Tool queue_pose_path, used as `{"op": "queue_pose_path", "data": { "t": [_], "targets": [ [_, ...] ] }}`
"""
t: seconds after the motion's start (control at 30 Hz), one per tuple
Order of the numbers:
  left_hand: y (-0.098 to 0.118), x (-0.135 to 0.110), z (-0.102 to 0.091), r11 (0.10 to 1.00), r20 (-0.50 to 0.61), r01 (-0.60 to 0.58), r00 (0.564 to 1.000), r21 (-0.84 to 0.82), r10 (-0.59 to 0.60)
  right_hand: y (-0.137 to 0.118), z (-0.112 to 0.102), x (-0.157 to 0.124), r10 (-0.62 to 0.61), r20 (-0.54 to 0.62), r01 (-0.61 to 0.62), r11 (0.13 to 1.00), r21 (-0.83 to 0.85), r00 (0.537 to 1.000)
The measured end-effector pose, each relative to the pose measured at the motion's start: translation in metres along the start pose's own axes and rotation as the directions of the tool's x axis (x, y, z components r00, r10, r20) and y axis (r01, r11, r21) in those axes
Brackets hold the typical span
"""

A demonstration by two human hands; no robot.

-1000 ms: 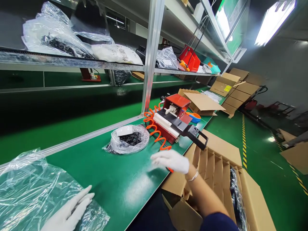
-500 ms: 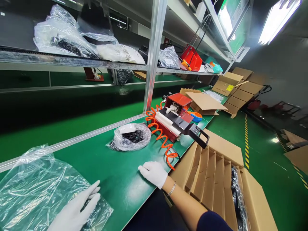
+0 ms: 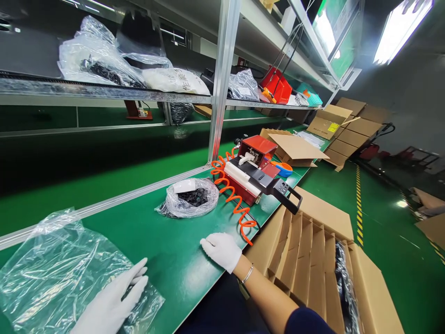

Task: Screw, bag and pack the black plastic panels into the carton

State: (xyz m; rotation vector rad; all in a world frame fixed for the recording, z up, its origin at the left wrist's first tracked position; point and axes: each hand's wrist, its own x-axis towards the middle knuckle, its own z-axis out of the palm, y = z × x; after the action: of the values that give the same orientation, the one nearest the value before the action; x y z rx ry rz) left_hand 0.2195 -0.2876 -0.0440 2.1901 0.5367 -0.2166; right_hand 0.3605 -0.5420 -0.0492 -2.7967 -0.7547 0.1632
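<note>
My left hand [image 3: 113, 299], in a white glove, rests over a large clear plastic bag [image 3: 66, 264] at the lower left. Its fingers are stretched out and slightly apart, gripping nothing. White-gloved too, my right hand [image 3: 221, 250] lies on the green tabletop near its front edge, fingers curled in, and nothing shows in it. Beyond the two hands sits an open clear bag of small black parts [image 3: 193, 197]. A red and black machine with a black handle [image 3: 255, 171] stands past my right hand, an orange coiled hose [image 3: 236, 208] beside it.
An open carton with cardboard dividers [image 3: 309, 255] stands below the table edge at right, a wrapped black item [image 3: 347, 287] in one slot. A metal post [image 3: 222, 83] rises behind the bench. Bags and a red bin [image 3: 278, 86] sit on the shelf.
The view has tilted very slightly. Both hands keep the same poses and almost the same places on the table.
</note>
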Motion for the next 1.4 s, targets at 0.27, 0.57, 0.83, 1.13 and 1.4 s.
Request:
{"op": "queue_pose_path", "data": {
  "t": [0.27,0.57,0.83,1.13,1.4],
  "targets": [
    [0.007,-0.004,-0.001,1.000,-0.001,0.019,1.000,0.006,-0.019,0.000,0.003,0.000,0.007,-0.014,-0.007,1.000,-0.006,1.000],
    [0.015,-0.011,0.002,0.999,-0.089,-0.019,0.996,-0.026,0.017,0.002,0.004,-0.001,0.005,-0.049,-0.004,1.000,0.024,0.999],
    [0.016,-0.012,0.003,0.994,-0.146,-0.106,0.984,-0.018,0.103,0.000,0.002,-0.009,-0.040,-0.192,0.067,0.988,0.140,0.981],
    [0.023,-0.015,-0.001,0.998,-0.093,-0.062,0.994,0.028,0.064,0.150,-0.134,-0.037,0.515,-0.655,-0.234,0.850,0.472,0.552],
    [0.019,-0.013,-0.001,0.995,-0.047,-0.053,0.997,0.079,0.057,0.259,-0.162,-0.056,0.778,-0.183,-0.387,0.484,0.785,0.601]
  ]
}}
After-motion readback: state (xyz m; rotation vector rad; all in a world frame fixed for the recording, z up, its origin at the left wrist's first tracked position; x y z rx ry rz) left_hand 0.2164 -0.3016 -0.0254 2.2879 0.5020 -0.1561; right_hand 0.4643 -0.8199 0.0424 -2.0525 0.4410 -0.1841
